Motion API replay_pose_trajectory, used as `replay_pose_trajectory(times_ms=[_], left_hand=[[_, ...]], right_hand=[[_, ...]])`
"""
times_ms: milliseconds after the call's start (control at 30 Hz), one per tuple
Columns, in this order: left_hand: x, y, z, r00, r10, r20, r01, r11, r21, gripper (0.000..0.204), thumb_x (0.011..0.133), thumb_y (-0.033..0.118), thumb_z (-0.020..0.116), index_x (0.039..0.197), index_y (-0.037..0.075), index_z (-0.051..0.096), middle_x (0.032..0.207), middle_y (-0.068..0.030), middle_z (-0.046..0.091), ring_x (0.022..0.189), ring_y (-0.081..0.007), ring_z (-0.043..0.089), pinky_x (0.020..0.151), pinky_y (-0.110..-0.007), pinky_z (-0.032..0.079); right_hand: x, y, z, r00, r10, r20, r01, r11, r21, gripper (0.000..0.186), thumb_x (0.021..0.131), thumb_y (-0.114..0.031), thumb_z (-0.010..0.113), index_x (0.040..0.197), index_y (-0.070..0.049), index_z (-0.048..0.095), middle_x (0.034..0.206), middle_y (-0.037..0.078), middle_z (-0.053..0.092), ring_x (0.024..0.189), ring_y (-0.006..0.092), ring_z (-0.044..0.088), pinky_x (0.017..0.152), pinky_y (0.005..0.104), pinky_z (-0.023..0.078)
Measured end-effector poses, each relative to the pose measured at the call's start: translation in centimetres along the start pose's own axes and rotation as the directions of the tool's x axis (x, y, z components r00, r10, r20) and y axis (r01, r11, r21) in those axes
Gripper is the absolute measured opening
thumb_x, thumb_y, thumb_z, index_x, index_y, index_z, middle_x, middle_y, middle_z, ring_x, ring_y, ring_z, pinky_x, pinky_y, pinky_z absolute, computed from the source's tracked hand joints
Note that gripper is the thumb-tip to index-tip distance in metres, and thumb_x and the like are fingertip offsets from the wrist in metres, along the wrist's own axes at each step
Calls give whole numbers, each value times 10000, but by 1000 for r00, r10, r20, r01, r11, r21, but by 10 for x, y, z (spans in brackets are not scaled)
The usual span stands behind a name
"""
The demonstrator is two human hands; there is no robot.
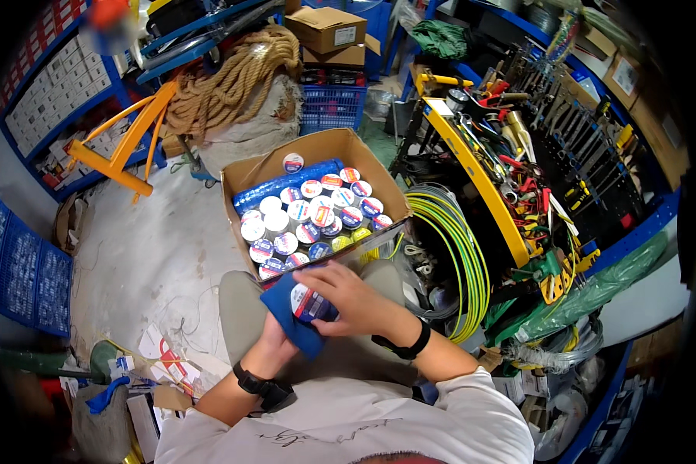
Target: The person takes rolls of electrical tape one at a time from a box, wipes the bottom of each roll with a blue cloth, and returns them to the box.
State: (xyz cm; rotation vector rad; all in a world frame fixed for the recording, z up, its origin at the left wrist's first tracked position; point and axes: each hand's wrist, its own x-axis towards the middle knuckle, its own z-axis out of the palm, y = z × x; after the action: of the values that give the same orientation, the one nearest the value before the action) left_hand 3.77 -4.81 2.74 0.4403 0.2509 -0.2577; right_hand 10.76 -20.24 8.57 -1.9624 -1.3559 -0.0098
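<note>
My right hand (353, 300) grips a roll of electrical tape (309, 302) with a white, red and blue label on its face. A blue cloth (300, 334) lies against the roll, and my left hand (274, 339) is closed on it from below. Both hands are above my lap, close together. Just beyond them stands an open cardboard box (329, 145) with several tape rolls (322, 214) inside, most with round labels facing up. A long blue wrapped stack (286, 185) lies along the box's far side.
To the right, a yellow-edged tool cart (483, 189) is crowded with hand tools, with a coil of yellow-green cable (472, 271) below it. Thick rope (247, 69) is heaped at the back, near an orange metal frame (116, 158). Paper scraps (170, 359) litter the floor at left.
</note>
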Motion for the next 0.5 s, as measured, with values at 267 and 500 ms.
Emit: replay_pose_trajectory(times_ms=[267, 500], left_hand=[[-8, 4, -2, 997, 68, -48, -67, 997, 24, 458, 952, 390, 367, 1267, 70, 459, 1247, -100, 522, 1114, -228, 530, 958, -373, 432], [-7, 14, 7, 988, 141, -59, -137, 988, 66, 468, 952, 404, 363, 1265, 68, 456, 1218, -94, 540, 1105, -208, 536, 957, -350, 431]], right_hand=[[2, -4, 16, 999, 27, -27, -27, 1000, -14, 638, 672, -231, 728, 1236, -60, 482, 1154, 110, 532, 1069, 293, 488, 1039, 545, 251], [6, -13, 22, 986, 83, -146, -106, 982, -157, 731, 630, -302, 744, 1254, -59, 451, 1079, 119, 496, 1065, 297, 459, 1047, 565, 212]])
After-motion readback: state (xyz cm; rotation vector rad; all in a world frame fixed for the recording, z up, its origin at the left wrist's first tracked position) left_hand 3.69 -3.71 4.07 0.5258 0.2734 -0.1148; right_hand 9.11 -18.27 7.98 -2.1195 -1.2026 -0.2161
